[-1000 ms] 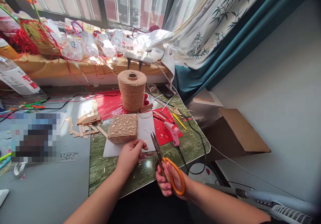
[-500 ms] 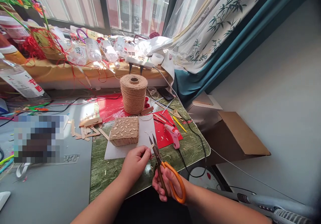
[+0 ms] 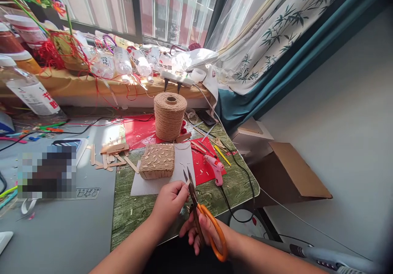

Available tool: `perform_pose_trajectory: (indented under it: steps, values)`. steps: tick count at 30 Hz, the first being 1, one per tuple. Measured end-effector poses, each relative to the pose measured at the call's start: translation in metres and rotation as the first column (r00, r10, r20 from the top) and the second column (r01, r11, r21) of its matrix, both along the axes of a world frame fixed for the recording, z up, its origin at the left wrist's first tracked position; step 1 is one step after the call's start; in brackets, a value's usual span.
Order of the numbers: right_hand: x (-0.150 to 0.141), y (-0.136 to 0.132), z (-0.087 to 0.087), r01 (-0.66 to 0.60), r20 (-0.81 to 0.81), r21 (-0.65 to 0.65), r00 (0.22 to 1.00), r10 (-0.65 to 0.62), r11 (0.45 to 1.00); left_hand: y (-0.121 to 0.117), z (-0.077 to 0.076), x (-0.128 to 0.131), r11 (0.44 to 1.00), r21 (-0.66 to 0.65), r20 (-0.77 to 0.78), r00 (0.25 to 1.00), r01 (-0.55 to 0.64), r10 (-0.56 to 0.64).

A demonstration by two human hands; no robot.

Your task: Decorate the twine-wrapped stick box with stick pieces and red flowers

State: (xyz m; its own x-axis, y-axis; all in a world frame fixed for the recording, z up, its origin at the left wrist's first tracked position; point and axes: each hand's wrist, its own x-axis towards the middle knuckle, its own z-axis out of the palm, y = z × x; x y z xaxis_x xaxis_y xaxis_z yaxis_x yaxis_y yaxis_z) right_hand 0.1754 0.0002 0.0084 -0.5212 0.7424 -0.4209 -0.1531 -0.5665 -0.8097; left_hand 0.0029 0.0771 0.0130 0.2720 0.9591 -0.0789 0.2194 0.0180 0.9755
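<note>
the left hand (image 3: 172,199) has met the scissors (image 3: 194,198) within the last second: its grip pinches a sliver (image 3: 187,183) between parted blades, seemingly within cutting reach. the right hand's (image 3: 202,229) grip holds the handles; the box (image 3: 157,160) sits farther left.

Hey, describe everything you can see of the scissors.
The scissors have dark metal blades and big rounded handle loops, one bright orange, the other looking brown in shadow. The blades are slightly apart, tips pointing away from the person and a little left. The right hand holds the handles, near the front edge of the green tabletop. The left hand is close by the blades with a pale strip; whether they touch it is unclear.
</note>
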Motion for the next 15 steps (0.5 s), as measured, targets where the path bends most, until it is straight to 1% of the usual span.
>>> perform_pose_trajectory:
  steps: [3,7,11,15]
  values:
    - [-0.003,-0.002,-0.004,0.012,0.039,-0.005,0.999,-0.012,1.0,0.001,-0.001,0.0,0.999,-0.044,0.04,0.999,0.006,-0.004]
    - [-0.011,-0.003,-0.007,0.055,0.107,-0.023,0.993,-0.053,0.998,0.001,-0.004,0.0,0.997,-0.069,0.073,0.997,0.023,-0.018]
    - [-0.018,-0.001,0.0,0.102,0.174,-0.11,0.981,-0.082,0.989,0.001,-0.006,0.0,0.996,-0.085,0.097,0.995,0.031,-0.022]
    - [-0.023,0.003,0.005,0.102,0.238,-0.14,0.969,-0.067,0.985,0.001,-0.008,0.0,0.994,-0.111,0.1,0.995,0.011,0.0]
